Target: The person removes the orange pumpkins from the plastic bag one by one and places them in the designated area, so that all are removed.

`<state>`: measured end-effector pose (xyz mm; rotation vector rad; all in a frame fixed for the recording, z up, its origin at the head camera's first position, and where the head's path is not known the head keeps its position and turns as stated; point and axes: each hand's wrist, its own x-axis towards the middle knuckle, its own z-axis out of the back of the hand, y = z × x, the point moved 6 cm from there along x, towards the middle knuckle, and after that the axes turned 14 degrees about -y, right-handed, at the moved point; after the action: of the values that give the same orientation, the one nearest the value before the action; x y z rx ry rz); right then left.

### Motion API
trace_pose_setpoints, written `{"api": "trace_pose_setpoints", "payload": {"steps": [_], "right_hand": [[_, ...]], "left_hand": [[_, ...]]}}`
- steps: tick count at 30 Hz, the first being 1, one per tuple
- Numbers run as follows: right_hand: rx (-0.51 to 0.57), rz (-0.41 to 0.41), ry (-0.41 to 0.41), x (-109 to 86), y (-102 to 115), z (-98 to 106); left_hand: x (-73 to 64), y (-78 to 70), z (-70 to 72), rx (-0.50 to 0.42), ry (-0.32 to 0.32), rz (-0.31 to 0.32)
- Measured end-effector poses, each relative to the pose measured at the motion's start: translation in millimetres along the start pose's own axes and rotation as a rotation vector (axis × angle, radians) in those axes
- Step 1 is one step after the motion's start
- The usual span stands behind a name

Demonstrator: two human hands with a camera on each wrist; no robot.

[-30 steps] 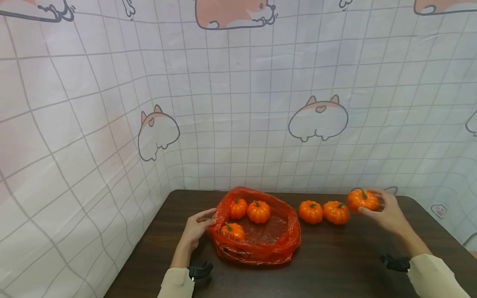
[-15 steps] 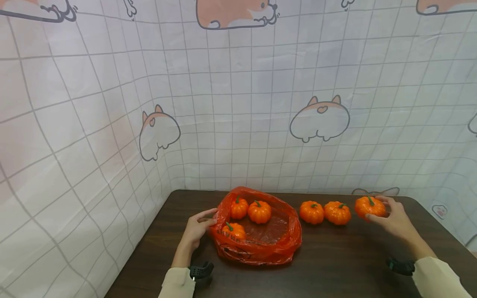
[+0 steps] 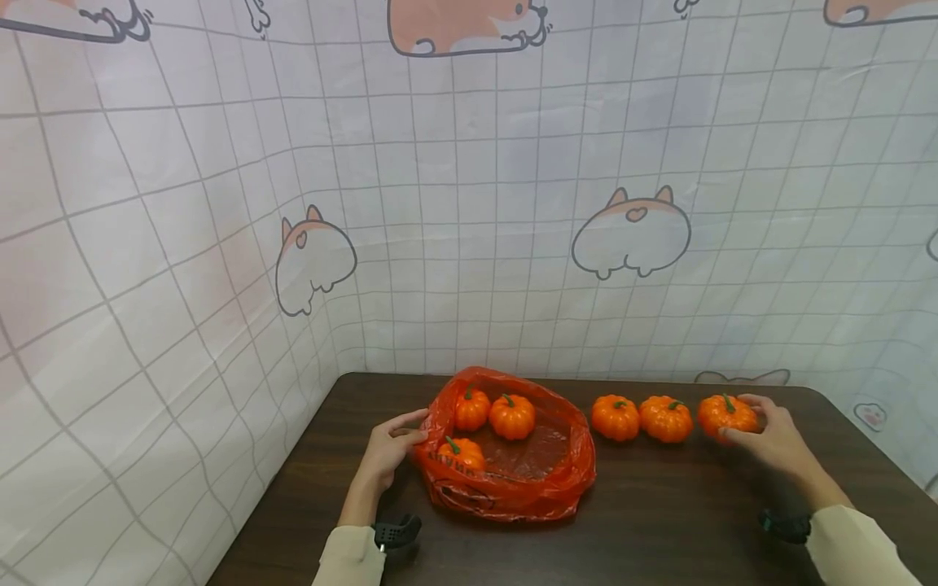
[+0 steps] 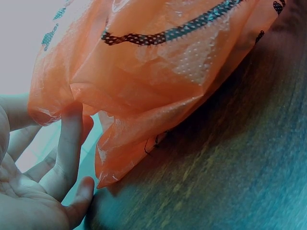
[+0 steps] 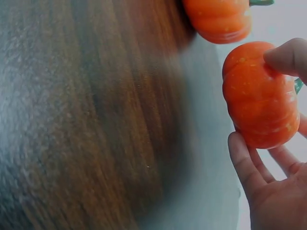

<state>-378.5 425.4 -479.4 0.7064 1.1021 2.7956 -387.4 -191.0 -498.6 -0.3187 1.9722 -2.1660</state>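
My right hand (image 3: 778, 439) grips a small orange pumpkin (image 3: 727, 417) with a green stem, down at the table at the right end of a row. In the right wrist view, the thumb lies on one side of this pumpkin (image 5: 259, 96) and fingertips touch its other side. To its left stand a middle pumpkin (image 3: 666, 419) and a left pumpkin (image 3: 615, 417). At the left, my left hand (image 3: 388, 449) holds the edge of a red plastic bag (image 3: 506, 498). Three pumpkins (image 3: 511, 417) sit inside the opened bag. The left wrist view shows fingers at the bag's edge (image 4: 129, 96).
The dark wood table (image 3: 645, 521) carries everything. White grid-patterned cloth (image 3: 513, 309) with cartoon dogs hangs behind it and along the left. Dark bands are on both wrists.
My right hand has moved the pumpkin right and lowered it to the table, in line with the other two. The left hand and the bag have stayed in place.
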Motion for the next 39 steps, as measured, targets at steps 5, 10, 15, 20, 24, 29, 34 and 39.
{"api": "trace_pose_setpoints", "payload": {"steps": [5,10,15,20,24,29,34,39], "right_hand": [[-0.014,-0.026,0.018,0.4,-4,-6],[-0.034,-0.018,0.026,1.3,-5,-10],[-0.045,-0.033,0.065,3.7,-10,-13],[-0.051,-0.041,0.108,7.2,-9,-15],[-0.045,-0.031,0.126,7.6,-5,-16],[-0.024,-0.028,0.142,5.9,-2,-17],[-0.014,-0.039,0.157,4.8,-4,-18],[-0.024,-0.037,0.172,5.3,-6,-19]], "left_hand": [[0.9,0.3,0.4,0.003,-0.003,-0.001],[2.9,3.5,1.0,0.019,-0.007,-0.005],[2.9,4.1,1.0,0.019,-0.006,-0.001],[0.7,1.6,1.2,0.017,-0.005,-0.002],[1.3,2.2,1.0,0.015,-0.006,-0.002],[4.1,4.7,0.3,0.015,-0.004,-0.006],[3.9,5.0,-0.1,0.015,-0.004,-0.003],[1.7,2.2,0.2,0.025,-0.003,-0.002]]}}
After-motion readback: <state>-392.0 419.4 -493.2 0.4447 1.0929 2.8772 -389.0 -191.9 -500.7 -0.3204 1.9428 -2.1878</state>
